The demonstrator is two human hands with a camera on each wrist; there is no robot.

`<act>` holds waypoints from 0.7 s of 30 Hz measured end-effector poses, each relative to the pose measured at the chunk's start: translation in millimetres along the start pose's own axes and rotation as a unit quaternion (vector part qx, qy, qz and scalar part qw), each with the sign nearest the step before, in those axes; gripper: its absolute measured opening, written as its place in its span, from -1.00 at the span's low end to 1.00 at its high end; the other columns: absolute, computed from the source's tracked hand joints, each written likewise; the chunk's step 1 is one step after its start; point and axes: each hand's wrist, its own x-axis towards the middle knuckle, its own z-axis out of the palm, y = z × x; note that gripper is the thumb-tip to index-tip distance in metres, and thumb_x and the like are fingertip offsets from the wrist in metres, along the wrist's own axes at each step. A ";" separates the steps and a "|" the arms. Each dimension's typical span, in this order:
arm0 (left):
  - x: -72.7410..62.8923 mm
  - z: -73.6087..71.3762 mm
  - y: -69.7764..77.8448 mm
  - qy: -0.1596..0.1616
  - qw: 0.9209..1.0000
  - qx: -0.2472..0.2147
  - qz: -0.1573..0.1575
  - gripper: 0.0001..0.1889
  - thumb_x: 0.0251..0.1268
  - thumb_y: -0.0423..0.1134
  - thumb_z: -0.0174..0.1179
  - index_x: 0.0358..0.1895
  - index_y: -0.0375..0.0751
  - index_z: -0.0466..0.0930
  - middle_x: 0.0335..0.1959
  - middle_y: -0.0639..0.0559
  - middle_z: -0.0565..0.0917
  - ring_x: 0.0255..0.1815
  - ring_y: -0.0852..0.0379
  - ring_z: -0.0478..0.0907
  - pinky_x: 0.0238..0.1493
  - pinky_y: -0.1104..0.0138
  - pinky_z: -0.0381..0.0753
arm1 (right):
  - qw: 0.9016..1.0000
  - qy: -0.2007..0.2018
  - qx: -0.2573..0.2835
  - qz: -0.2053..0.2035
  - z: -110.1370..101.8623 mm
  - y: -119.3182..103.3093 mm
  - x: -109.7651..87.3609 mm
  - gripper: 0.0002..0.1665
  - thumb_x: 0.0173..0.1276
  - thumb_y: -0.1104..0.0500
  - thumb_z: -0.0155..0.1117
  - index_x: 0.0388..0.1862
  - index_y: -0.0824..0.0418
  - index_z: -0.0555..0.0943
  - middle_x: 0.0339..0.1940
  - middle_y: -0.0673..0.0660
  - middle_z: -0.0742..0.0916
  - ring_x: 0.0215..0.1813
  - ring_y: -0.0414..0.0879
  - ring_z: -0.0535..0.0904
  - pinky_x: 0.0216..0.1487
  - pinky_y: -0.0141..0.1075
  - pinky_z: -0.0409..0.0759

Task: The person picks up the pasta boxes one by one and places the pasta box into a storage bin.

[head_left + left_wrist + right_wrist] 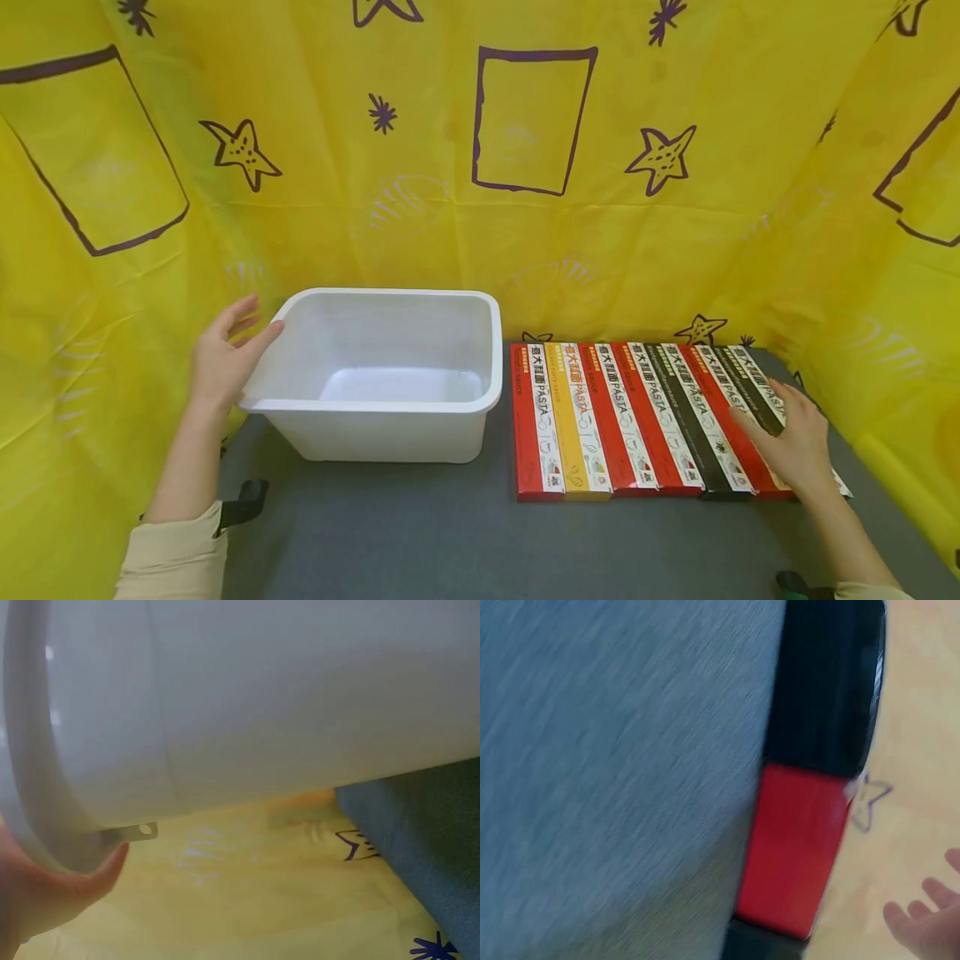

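Observation:
A white plastic bin (pixel 393 433) stands on the dark grey table, its inside bare. My left hand (pixel 228 354) is at the bin's left rim, fingers loosely bent and the thumb near the back corner. In the left wrist view this hand (pixel 60 892) appears close against the rim (pixel 34 750); whether it presses there I cannot tell. To the right, several pasta boxes lie side by side in a row: red (pixel 528 425), yellow (pixel 567 425) and black (pixel 693 425) ones. Over the right end of the row hovers my right hand (pixel 798 433), fingers spread, gripping nothing.
Yellow cloth (pixel 442 242) with drawn stars hangs behind and on both sides of the grey table (pixel 450 533). Black straps (pixel 243 504) sit at the wrists. The row of boxes lies just right of the bin.

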 end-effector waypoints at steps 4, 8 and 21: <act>1.5 1.1 -4.8 -0.021 0.999 0.024 -0.016 -0.27 0.37 0.09 0.13 0.51 -0.13 0.18 0.47 -0.17 0.27 0.40 -0.23 0.26 0.30 -0.08 0.34 | 1.000 0.007 -0.014 0.011 -4.4 20.3 -3.5 -0.09 0.37 -0.04 0.22 0.42 0.55 0.15 0.33 0.65 0.25 0.33 0.60 0.05 0.29 0.45 -0.16; 0.8 2.5 -7.9 -0.029 0.999 0.045 -0.006 -0.28 0.40 0.08 0.09 0.50 -0.18 0.17 0.47 -0.22 0.24 0.38 -0.31 0.26 0.24 -0.19 0.33 | 0.999 0.000 -0.024 0.027 -9.9 34.4 -6.6 -0.09 0.38 -0.05 0.20 0.40 0.58 0.15 0.28 0.70 0.28 0.28 0.65 0.09 0.22 0.47 -0.03; 5.8 7.1 -13.0 -0.131 0.981 0.138 0.043 -0.20 0.44 0.13 0.02 0.49 -0.38 0.07 0.44 -0.50 0.11 0.40 -0.52 0.01 0.27 -0.38 0.01 | 0.994 -0.068 -0.080 0.044 -20.6 75.3 -15.1 -0.07 0.37 -0.08 0.18 0.27 0.72 0.18 0.09 0.78 0.36 0.10 0.67 0.21 0.04 0.44 0.17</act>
